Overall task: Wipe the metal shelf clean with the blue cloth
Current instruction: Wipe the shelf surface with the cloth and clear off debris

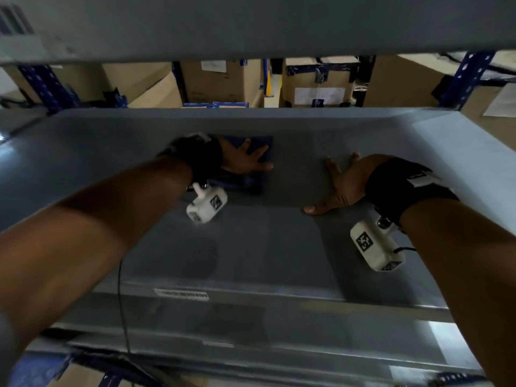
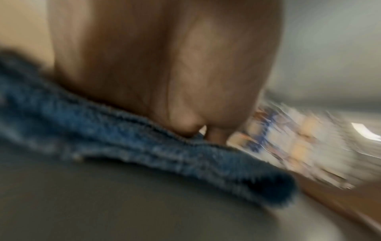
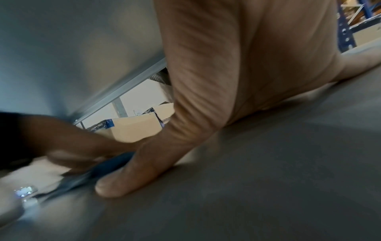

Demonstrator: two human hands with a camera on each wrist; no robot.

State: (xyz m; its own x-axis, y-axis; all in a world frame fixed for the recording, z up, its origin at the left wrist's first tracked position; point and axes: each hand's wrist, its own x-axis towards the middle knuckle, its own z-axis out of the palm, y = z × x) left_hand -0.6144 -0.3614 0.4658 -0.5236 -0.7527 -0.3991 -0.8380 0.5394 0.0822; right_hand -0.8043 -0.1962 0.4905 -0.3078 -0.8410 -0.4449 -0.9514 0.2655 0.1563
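The grey metal shelf (image 1: 279, 247) spans the head view. A folded blue cloth (image 1: 265, 143) lies on it left of centre, and my left hand (image 1: 248, 160) presses flat on the cloth with fingers spread. The left wrist view is blurred; it shows the palm (image 2: 164, 65) on the cloth's blue edge (image 2: 144, 143). My right hand (image 1: 343, 182) rests flat on the bare shelf to the right of the cloth, fingers spread and holding nothing. In the right wrist view its thumb (image 3: 134, 176) lies on the shelf (image 3: 268, 179), with the cloth (image 3: 107, 168) just beyond it.
Another grey shelf (image 1: 251, 23) hangs close overhead. Behind the shelf stand cardboard boxes (image 1: 318, 82) and blue rack uprights (image 1: 466, 76). A barcode label (image 1: 181, 294) sits on the shelf's front lip. A lower shelf level (image 1: 223, 325) shows below.
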